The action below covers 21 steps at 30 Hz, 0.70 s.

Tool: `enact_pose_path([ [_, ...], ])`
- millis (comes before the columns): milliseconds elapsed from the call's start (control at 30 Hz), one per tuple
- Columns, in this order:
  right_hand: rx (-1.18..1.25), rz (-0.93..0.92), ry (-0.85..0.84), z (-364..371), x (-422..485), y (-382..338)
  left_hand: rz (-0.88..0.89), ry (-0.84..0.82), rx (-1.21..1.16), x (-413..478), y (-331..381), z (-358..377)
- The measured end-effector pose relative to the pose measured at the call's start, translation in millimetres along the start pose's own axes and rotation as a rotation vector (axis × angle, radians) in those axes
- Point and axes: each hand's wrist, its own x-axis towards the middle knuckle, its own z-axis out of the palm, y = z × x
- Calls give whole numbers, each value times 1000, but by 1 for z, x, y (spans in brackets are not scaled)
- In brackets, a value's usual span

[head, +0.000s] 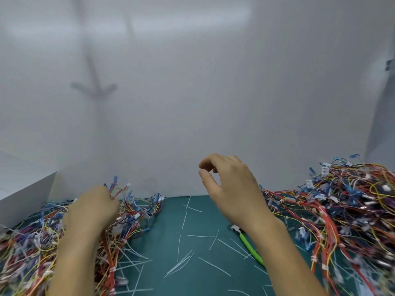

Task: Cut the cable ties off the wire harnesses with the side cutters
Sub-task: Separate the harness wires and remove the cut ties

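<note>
My left hand (92, 210) lies on the left pile of wire harnesses (32, 248) and grips a bundle of coloured wires (119, 191) that sticks up past its fingers. My right hand (230, 184) hovers above the green mat (171, 231) with its fingers loosely curled and nothing in it. The side cutters (248, 244), with bright green handles, lie on the mat under my right forearm, partly hidden by it. A second, larger pile of harnesses (342, 210) with white ties fills the right side.
Several cut white cable-tie pieces (181, 263) lie scattered over the mat between the piles. A white wall stands close behind the mat. A white box edge (25, 195) rises at the far left.
</note>
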Motion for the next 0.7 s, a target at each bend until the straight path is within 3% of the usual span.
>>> enact_pose_path([
  [233, 51, 15, -67, 5, 0, -4, 144, 98, -669, -23, 21, -36],
  [367, 249, 76, -150, 9, -1, -16, 156, 214, -826, -33, 40, -35],
  [500, 310, 54, -305, 25, -7, -33, 211, 224, -973, -43, 59, -26],
  [700, 378, 204, -138, 48, -9, -32, 277, 167, -1134, -51, 80, -17],
])
